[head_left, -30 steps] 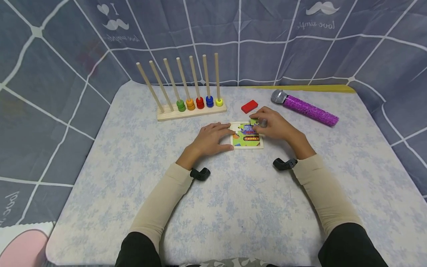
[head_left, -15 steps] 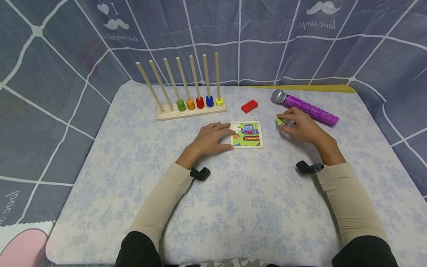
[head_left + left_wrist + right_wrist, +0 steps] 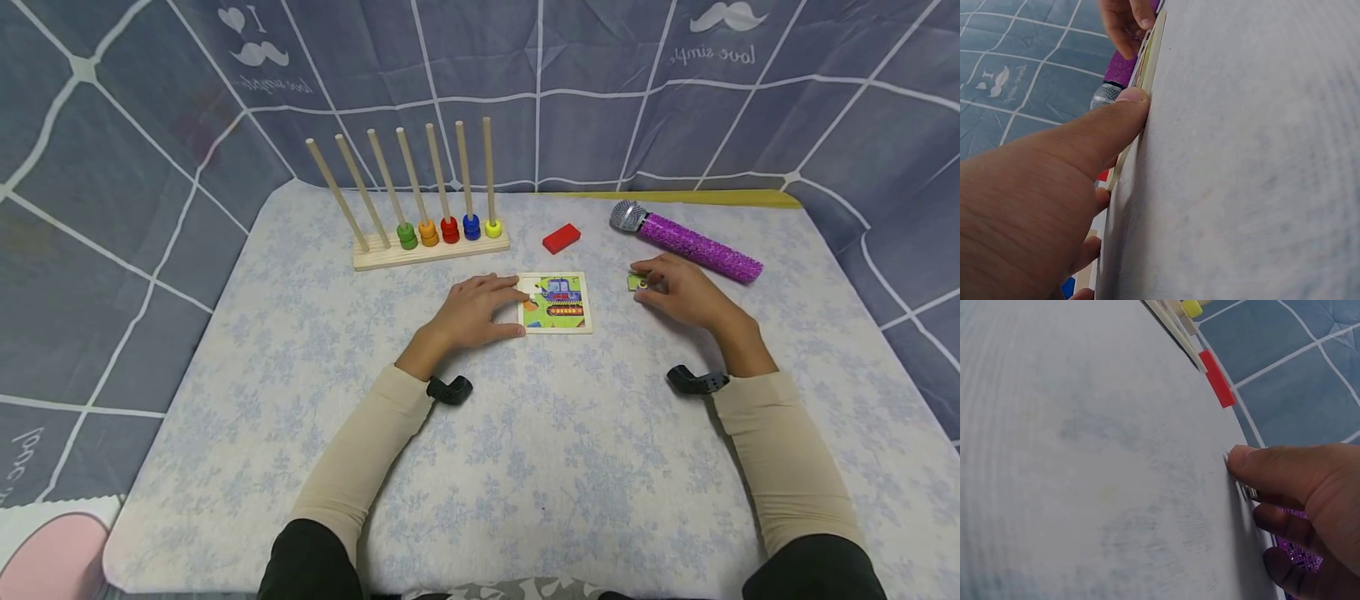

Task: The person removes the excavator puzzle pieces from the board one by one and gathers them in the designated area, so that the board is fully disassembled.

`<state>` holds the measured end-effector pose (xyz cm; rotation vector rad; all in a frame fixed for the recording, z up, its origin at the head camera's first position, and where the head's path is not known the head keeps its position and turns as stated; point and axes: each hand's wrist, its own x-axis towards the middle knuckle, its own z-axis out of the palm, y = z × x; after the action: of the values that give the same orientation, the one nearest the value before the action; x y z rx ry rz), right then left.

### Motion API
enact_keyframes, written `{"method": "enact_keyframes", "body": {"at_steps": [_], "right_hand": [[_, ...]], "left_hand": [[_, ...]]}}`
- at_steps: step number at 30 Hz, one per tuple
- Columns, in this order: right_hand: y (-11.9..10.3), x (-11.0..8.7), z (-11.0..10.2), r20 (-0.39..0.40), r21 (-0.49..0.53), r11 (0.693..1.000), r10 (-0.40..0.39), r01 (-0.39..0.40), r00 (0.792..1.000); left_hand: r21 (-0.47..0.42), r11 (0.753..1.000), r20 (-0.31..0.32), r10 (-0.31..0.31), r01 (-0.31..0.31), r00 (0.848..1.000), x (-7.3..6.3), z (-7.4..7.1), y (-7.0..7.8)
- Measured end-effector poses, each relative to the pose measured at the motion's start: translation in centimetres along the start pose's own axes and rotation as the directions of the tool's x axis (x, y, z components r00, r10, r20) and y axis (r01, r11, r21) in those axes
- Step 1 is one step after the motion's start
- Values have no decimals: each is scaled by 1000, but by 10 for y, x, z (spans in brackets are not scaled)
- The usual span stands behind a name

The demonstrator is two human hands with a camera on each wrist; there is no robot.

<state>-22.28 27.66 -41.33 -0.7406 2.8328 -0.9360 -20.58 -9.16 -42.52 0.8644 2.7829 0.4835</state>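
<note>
A small square picture puzzle (image 3: 555,304) with a light wooden border lies mid-table, showing a blue and orange tracked vehicle on green. My left hand (image 3: 474,312) rests at its left side, thumb by the near corner and extended fingers over the left border. In the left wrist view the thumb (image 3: 1132,97) presses at the puzzle's edge. To the right of the puzzle, my right hand (image 3: 686,292) pinches a small green puzzle piece (image 3: 636,283) between thumb and fingers, low over the table. The right wrist view mostly hides this piece behind the fingers.
Behind the puzzle are a red block (image 3: 561,239) and a wooden peg rack (image 3: 367,260) with coloured rings on several pegs. A purple glittery microphone (image 3: 697,246) lies just beyond the right hand. A patterned curtain (image 3: 585,142) hangs at the back.
My right hand has moved right from the puzzle with the green piece and is now lower at the tabletop. The left hand has stayed in place.
</note>
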Motion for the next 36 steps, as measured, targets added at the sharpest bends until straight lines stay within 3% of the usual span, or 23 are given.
{"method": "enact_keyframes", "body": {"at_steps": [7, 19, 27, 32, 36], "right_hand": [[5, 1, 4, -27, -28, 1000, -13, 13, 1000], [9, -1, 5, 21, 74, 995, 67, -69, 998], [11, 0, 4, -3, 92, 996, -4, 5, 1000], [1, 8, 6, -61, 18, 999, -46, 47, 997], [-18, 19, 13, -26, -50, 998, -28, 26, 999]], "left_hand": [[0, 1000, 7, -2, 2, 1000, -1, 0, 0], [-7, 1000, -2, 9, -9, 1000, -1, 1, 0], [-16, 1000, -4, 7, -7, 1000, -2, 1, -1], [-18, 1000, -5, 4, -5, 1000, -2, 1, -2], [-16, 1000, -6, 5, -5, 1000, -1, 1, -2]]}}
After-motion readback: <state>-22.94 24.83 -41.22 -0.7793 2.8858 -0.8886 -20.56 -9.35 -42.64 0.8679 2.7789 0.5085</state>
